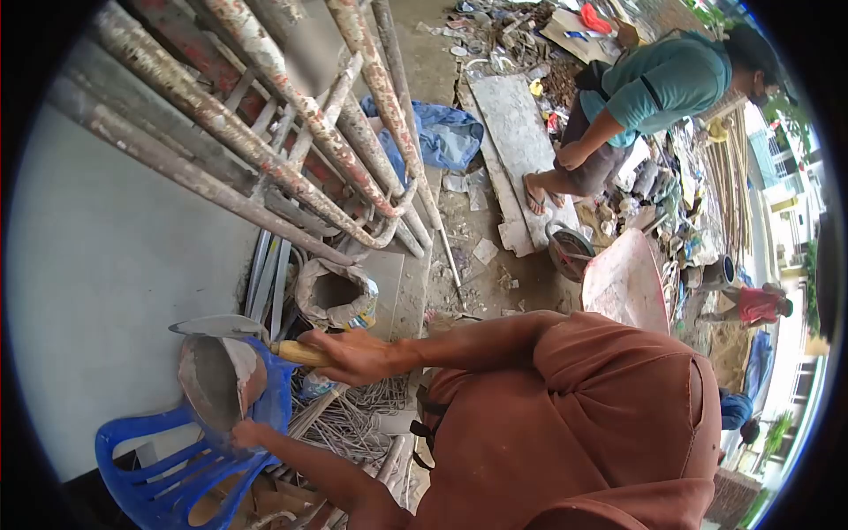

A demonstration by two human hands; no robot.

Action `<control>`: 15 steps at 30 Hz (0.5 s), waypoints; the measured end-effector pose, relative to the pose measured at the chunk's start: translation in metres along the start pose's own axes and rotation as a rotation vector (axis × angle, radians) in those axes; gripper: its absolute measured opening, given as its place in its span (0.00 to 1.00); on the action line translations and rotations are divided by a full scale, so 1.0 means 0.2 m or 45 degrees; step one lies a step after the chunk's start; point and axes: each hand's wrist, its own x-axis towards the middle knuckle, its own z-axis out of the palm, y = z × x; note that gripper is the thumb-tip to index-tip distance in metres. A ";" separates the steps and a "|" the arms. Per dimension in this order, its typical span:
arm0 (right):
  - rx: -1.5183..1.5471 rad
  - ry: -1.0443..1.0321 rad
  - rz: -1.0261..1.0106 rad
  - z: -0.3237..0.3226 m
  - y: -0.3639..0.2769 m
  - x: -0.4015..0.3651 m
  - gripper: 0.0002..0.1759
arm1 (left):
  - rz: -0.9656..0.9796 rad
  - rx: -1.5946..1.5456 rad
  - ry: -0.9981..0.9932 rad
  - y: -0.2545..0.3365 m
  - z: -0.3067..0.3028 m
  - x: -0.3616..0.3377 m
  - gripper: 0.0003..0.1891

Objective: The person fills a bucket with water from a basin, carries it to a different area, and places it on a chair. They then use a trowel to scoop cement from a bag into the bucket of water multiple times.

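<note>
My right hand is closed round the wooden handle of a trowel. The trowel's metal blade reaches over the edge of a bucket with grey mortar inside. Fingers of my left hand are closed on the bucket's near rim. Beneath the bucket is a blue plastic chair, its slatted back showing. An open sack stands close to the blade and my right hand.
Paint-spattered scaffold frames lean by a pale wall. Thin rods lie below my right arm. Behind are a wheelbarrow, boards and rubble. A person in teal stands on the boards; another in red is farther off.
</note>
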 end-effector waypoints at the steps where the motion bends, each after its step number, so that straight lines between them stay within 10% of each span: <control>1: 0.029 0.000 0.049 -0.02 0.02 -0.05 0.31 | -0.033 -0.030 -0.050 0.01 0.04 0.03 0.17; 15: 0.479 -0.033 0.329 -0.30 0.22 -0.29 0.30 | -0.047 -0.017 -0.088 -0.04 -0.04 -0.01 0.20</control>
